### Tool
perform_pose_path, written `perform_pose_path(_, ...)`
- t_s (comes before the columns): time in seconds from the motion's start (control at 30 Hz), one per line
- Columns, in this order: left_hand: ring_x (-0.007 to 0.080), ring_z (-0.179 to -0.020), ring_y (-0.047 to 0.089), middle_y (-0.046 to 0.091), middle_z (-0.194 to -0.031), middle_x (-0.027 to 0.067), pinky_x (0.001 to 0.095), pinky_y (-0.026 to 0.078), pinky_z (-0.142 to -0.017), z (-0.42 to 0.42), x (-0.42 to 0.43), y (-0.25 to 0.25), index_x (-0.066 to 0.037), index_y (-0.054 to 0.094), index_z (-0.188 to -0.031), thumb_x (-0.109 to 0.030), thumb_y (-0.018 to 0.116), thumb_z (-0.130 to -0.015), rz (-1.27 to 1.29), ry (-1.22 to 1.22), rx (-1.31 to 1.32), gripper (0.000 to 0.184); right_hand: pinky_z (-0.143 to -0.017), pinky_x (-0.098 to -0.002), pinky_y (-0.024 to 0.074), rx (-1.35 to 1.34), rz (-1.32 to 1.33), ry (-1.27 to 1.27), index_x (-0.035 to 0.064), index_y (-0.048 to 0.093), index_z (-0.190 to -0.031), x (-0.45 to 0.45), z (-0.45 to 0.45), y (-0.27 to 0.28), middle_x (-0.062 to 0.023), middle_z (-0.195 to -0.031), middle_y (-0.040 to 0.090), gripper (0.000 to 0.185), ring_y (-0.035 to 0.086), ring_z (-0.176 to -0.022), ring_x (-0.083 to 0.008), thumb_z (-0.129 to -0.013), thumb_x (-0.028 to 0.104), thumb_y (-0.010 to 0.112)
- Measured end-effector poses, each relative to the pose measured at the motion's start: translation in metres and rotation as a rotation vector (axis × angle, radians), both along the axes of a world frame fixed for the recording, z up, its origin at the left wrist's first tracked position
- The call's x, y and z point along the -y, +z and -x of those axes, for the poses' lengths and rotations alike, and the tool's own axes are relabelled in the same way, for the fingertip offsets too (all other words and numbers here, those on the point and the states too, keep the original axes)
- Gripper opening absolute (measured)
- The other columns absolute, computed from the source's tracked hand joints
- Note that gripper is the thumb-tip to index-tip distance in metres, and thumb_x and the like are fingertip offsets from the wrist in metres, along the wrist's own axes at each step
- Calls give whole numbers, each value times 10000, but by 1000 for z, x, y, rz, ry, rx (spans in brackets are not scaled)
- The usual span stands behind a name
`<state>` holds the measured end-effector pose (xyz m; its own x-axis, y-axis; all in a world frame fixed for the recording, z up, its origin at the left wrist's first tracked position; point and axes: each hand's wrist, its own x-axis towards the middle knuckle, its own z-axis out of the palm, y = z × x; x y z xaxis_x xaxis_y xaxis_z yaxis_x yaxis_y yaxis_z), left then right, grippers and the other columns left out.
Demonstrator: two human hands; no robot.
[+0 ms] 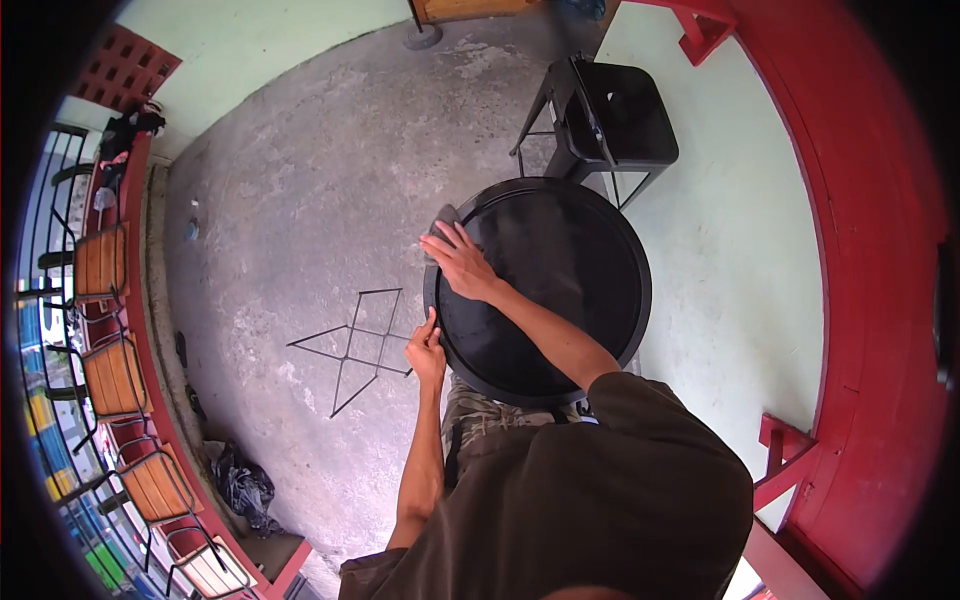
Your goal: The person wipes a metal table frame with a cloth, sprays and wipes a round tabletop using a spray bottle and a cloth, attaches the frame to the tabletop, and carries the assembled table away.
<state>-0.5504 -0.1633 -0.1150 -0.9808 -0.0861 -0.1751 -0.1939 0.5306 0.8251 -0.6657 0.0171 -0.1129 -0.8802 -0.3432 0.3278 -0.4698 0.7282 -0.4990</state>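
Note:
A large round black tray (560, 290) with a raised rim rests in front of my body, above my camouflage trousers. My left hand (427, 350) grips its rim on the near left side, index finger stretched along the edge. Higher up on the left of the same rim, my right hand (460, 265) presses a grey cloth or pad (445, 217) against it. The fingers of that hand lie over the pad, partly hiding it. The tray's black surface looks glossy, with pale reflections or smears.
A black metal stool (635, 115) stands just beyond the tray, something dark and long lying across it. On the concrete floor lies a thin black metal frame (365, 345). Wooden-seated chairs (115, 375) line the left, near a black plastic bag (243, 485). A red beam (870, 300) runs along the right.

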Motion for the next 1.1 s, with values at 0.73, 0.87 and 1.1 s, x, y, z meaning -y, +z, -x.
perform_pose_path(0.73,159,-808,619,708,-1117,159,292,473,-674,-1,-8,17,-167,698,-1210,41,658,-811,40,123,42,452,-1174,-502,216,-14,-345,-507,114,440,-1413,-148,30,-9,-79,-1462,428,486,330,-1404,-306,-945,185,553)
perform_pose_path(0.87,115,-559,477,724,-1057,149,299,393,-518,0,-4,3,-180,717,-1177,29,678,-796,60,99,-71,436,-1155,-522,240,-38,-429,-714,97,431,-1403,-191,3,-18,-99,-1435,442,494,360,-1376,-326,-929,159,558)
perform_pose_path(1.1,116,-526,562,725,-796,128,307,441,-504,7,11,-16,-144,716,-1181,38,694,-790,-67,16,-79,432,-1150,-560,242,169,-559,-1137,69,355,-1443,-236,-102,-25,-125,-1463,403,674,424,-1313,-353,-833,116,637)
